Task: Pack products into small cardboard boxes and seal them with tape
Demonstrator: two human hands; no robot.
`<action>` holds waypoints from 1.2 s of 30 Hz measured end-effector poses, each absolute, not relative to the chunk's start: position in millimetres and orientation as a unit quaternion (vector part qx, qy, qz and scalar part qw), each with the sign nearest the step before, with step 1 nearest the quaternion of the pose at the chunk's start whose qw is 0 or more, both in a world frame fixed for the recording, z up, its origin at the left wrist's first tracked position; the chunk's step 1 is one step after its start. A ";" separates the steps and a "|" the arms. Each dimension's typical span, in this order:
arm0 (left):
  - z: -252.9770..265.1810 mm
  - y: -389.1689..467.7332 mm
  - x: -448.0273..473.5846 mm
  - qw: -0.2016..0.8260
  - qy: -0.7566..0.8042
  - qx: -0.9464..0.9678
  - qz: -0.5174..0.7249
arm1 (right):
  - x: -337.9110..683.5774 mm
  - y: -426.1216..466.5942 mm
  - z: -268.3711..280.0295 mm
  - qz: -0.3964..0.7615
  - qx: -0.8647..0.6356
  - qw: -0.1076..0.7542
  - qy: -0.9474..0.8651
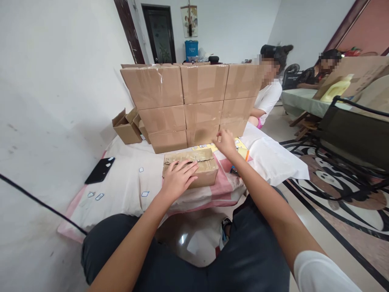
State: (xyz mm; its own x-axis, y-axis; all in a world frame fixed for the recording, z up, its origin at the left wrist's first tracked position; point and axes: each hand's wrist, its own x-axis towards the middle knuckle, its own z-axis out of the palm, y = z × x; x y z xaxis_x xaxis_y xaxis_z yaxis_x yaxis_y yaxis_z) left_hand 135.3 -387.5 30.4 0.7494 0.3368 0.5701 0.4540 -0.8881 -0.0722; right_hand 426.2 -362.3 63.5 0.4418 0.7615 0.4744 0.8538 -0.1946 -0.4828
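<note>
A small cardboard box [203,176] lies on the cloth-covered table in front of me, its top seam uneven, with torn-looking edges. My left hand [180,174] rests on the box's top and near edge, palm down with the fingers stretched out. Above and to the right of the box, my right hand [225,142] is raised off it with the fingers curled into a pinch. Whatever may be between those fingertips is too small to make out. By my right forearm lies a blue-and-black object [234,170], partly hidden, near a pale yellow and orange item [243,153].
A stack of taped cardboard boxes [203,117] stands behind the small box. To its left are an open box [129,129] and a black phone-like slab [100,170]. A person in a white top [269,99] sits behind the stack; another sits farther right. A folding chair [355,138] stands right.
</note>
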 end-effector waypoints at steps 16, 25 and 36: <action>36.6 -385.9 143.2 0.135 -0.199 -0.922 -0.305 | 646.0 -350.7 -36.7 0.038 -0.860 0.310 -0.403; 39.8 -375.4 141.9 0.142 -0.165 -0.930 -0.297 | 649.6 -320.2 -49.5 0.037 -0.850 0.307 -0.427; 31.4 -374.6 133.0 0.158 -0.149 -0.934 -0.284 | 641.0 -351.6 -11.6 0.086 -0.777 0.488 -0.387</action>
